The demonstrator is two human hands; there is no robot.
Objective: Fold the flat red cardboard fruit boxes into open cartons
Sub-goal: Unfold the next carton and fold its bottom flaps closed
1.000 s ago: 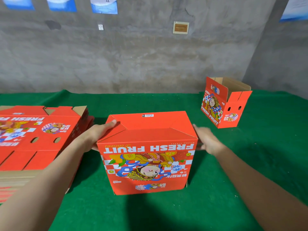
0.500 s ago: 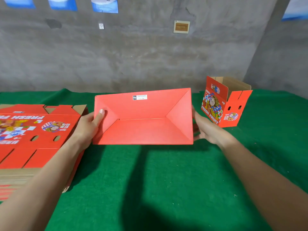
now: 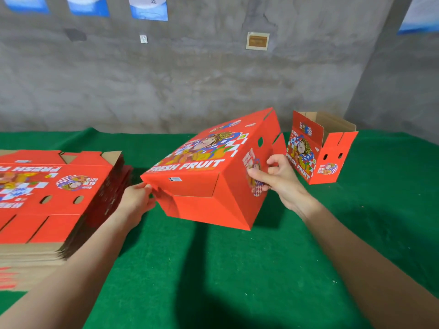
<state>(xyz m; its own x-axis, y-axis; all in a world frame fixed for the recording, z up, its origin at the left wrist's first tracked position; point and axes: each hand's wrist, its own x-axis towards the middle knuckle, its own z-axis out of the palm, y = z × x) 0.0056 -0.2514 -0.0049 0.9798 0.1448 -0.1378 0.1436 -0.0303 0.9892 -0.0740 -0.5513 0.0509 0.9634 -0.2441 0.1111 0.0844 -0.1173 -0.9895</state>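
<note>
The box (image 3: 209, 176) is off the bench (image 3: 237, 269), tilted in the air. Its folded bottom faces the person and its printed "FRESH FRUIT" side is turned upward. Its open end points away and cannot be seen. The left hand (image 3: 136, 200) is at the box's lower left corner. Its grip is nearly closed, with the fingertips nipping the edge where the bottom flaps meet the side. The right hand (image 3: 278, 179) is on the box's right end panel with its fingers curled in by the flap edge. It seems to pinch that edge, though how much card it holds is hard to tell. A stack (image 3: 54, 193) of flat boxes lies left of the box. One finished carton (image 3: 320, 148) stands upright just beyond the box's right end, and the loose end flaps come close to it. The step in hand looks like turning the box upright to set it down as an open carton. Both holds are small and sit on edges, so the main risk is that the box twists or slips as it swings round. A seam shows across the bottom flaps. If they are not fully locked, pressure from the left fingertips could spring them open. A wide swing to the right could knock the carton over. Setting the box down on its free top flaps would crease them.
</note>
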